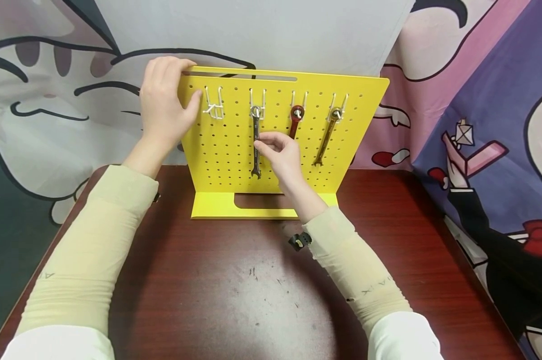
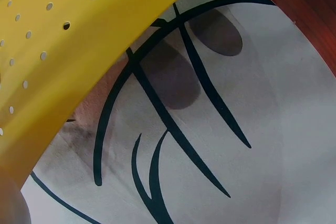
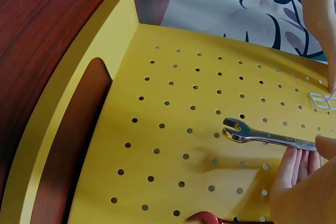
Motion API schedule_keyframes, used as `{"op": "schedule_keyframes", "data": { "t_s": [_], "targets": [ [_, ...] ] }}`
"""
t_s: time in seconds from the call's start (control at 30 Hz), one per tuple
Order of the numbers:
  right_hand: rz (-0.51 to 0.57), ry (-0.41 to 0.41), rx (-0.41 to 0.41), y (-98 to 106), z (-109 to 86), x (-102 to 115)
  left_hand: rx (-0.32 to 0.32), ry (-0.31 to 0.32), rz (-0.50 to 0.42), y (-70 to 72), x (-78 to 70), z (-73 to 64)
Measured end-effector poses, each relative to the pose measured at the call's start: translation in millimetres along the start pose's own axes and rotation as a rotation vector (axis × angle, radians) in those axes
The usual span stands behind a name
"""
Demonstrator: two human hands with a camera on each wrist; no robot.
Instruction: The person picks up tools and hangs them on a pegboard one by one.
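A yellow pegboard (image 1: pixel 225 155) stands upright on the table. My left hand (image 1: pixel 164 100) grips its upper left corner, thumb on the front face. My right hand (image 1: pixel 282 155) pinches the shaft of a silver combination wrench (image 1: pixel 255 165) between thumb and fingers. The ring end of that wrench is at the second white hook (image 1: pixel 263 97); its open end points down. In the right wrist view the wrench's open jaw end (image 3: pixel 239 131) stands a little off the board. A red wrench (image 1: pixel 295 122), partly behind my right hand, and a bronze-coloured wrench (image 1: pixel 328 135) hang to the right.
The leftmost white hook (image 1: pixel 214 107) carries no wrench. Below the panel, the pegboard's yellow foot (image 1: pixel 214 205) rests on a dark red wooden table (image 1: pixel 234 280). Printed cartoon cloth (image 1: pixel 478 150) surrounds the table at the back and sides.
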State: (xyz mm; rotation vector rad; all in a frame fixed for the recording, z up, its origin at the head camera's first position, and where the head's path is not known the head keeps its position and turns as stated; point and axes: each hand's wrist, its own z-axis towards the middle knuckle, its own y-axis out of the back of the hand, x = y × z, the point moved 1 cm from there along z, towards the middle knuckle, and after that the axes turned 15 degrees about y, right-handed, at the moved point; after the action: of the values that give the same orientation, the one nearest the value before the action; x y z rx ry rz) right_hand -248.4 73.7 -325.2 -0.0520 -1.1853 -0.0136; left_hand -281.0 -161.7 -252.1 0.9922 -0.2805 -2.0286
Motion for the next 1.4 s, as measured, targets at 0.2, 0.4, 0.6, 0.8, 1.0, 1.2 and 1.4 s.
{"op": "schedule_keyframes", "data": {
  "t_s": [0.2, 0.4, 0.6, 0.8, 1.0, 1.2, 1.4],
  "targets": [
    [-0.058, 0.024, 0.027, 5, -4.4, -3, -0.003, -0.006, -0.001, 0.0, 0.4, -0.5],
    [-0.095, 0.019, 0.071, 13, -11.9, -8, -0.004, -0.019, -0.004, -0.2, 0.2, -0.6],
    [-0.147, 0.016, 0.136, 20, -23.5, -11, -0.005, -0.021, -0.005, 0.3, -0.6, -0.5],
    [-0.144, -0.001, 0.193, 26, -37.8, -11, -0.006, -0.030, -0.001, -0.1, 0.2, -0.1],
    [-0.177, -0.022, 0.248, 39, -53.6, -13, -0.012, -0.039, 0.006, -1.1, 2.8, 0.6],
    [-0.222, -0.048, 0.291, 60, -70.9, -16, -0.010, -0.043, 0.002, -1.5, 3.5, 0.9],
    [-0.251, -0.099, 0.311, 84, -86.9, -21, -0.001, -0.032, 0.003, -1.5, 3.4, 0.9]
  ]
}}
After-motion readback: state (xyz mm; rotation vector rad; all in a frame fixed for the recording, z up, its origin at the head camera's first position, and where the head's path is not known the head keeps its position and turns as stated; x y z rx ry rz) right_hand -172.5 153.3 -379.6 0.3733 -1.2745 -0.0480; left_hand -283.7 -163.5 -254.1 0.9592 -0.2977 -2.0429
